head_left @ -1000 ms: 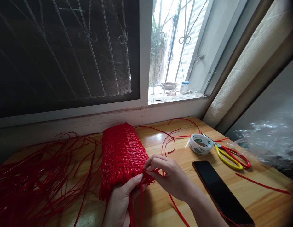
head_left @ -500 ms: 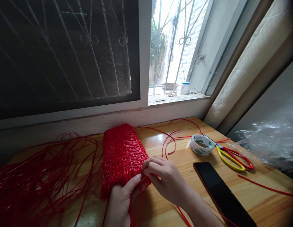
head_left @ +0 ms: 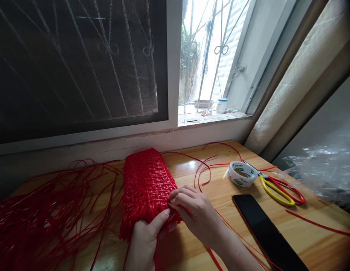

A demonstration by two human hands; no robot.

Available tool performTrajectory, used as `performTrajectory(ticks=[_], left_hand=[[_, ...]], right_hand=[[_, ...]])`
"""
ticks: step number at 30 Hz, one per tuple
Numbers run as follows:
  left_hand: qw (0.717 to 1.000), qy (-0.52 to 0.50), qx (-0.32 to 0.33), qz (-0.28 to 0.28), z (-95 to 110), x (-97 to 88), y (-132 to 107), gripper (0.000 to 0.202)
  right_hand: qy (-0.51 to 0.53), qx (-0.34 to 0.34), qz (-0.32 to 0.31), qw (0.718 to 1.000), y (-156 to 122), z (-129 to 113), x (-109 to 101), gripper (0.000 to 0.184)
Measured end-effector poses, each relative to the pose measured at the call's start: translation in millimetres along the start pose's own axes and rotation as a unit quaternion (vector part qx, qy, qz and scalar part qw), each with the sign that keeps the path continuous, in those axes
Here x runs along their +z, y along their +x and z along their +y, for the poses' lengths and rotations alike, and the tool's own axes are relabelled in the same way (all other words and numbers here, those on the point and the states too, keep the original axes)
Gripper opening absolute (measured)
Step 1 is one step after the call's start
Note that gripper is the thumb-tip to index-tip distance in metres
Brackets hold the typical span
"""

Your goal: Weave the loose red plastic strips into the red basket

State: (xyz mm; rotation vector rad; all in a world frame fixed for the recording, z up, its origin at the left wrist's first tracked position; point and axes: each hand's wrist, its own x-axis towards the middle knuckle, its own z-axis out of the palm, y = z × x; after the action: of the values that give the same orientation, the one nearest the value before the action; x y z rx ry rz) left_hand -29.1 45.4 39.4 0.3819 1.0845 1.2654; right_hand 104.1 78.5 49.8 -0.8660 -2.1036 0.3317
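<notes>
A red woven basket [head_left: 148,177], plaited from thin plastic strands, lies on its side on the wooden table. My left hand [head_left: 145,239] grips its near rim, thumb on top and the other fingers mostly hidden underneath. At the right end of that rim, my right hand [head_left: 196,210] is closed in a pinch on a red plastic strand, largely covered by the fingertips. Loose strand ends hang below the rim between my hands. A long red strand [head_left: 234,230] runs over the table beside my right forearm.
Tangled red strands [head_left: 47,210] cover the left of the table [head_left: 220,205]. On the right are a tape roll [head_left: 242,174], scissors [head_left: 278,191] with yellow and red handles, and a black phone [head_left: 267,231]. Clear plastic wrapping [head_left: 324,173] lies beyond, and a window wall borders the back.
My right fingertips have shifted slightly left along the basket rim. The strand by my right forearm now bows higher across the table. My left hand keeps its grip.
</notes>
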Motion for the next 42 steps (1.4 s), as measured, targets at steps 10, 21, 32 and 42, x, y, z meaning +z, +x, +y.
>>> performTrajectory(ticks=[10,21,32,42], left_hand=[[0.995,0.098,0.010,0.013,6.5,1.3,0.1,0.039],[0.956,0.292,0.015,0.008,11.3,-5.8,-4.7,0.038],[0.903,0.426,0.040,0.040,13.7,-9.8,1.8,0.036],[0.969,0.241,0.059,0.008,10.8,-7.2,-3.5,0.028]], right_hand=[[-0.079,0.065,-0.046,0.994,-0.1,-8.8,-30.6,0.015],[-0.123,0.044,-0.095,0.987,-1.0,-13.7,-14.1,0.020],[-0.146,0.040,-0.037,0.988,1.8,-8.8,-7.5,0.005],[-0.122,-0.062,0.113,0.984,-41.5,-19.2,6.6,0.024]])
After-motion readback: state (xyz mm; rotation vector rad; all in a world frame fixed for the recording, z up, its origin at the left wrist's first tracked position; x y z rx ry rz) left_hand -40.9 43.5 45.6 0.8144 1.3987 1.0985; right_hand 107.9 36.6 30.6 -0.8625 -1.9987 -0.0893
